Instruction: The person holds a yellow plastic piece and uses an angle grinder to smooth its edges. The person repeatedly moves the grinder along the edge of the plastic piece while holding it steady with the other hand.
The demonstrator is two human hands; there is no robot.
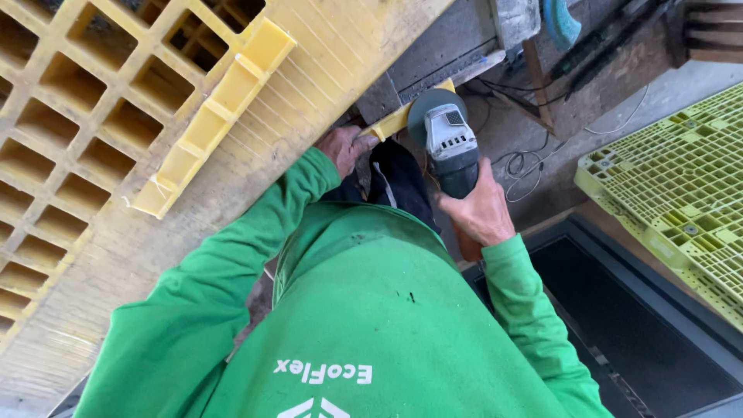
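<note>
A large yellow moulded grating (pixel 116 116) leans at left, a loose grating offcut (pixel 213 116) lying on it. The left hand (pixel 344 147) pinches a narrow yellow strip (pixel 395 120), fingers closed. The right hand (pixel 484 209) grips an angle grinder (pixel 449 143) whose disc meets the strip. Fingers this near could be nicked if the disc kicks; a trailing cable (pixel 526 166) might snag.
</note>
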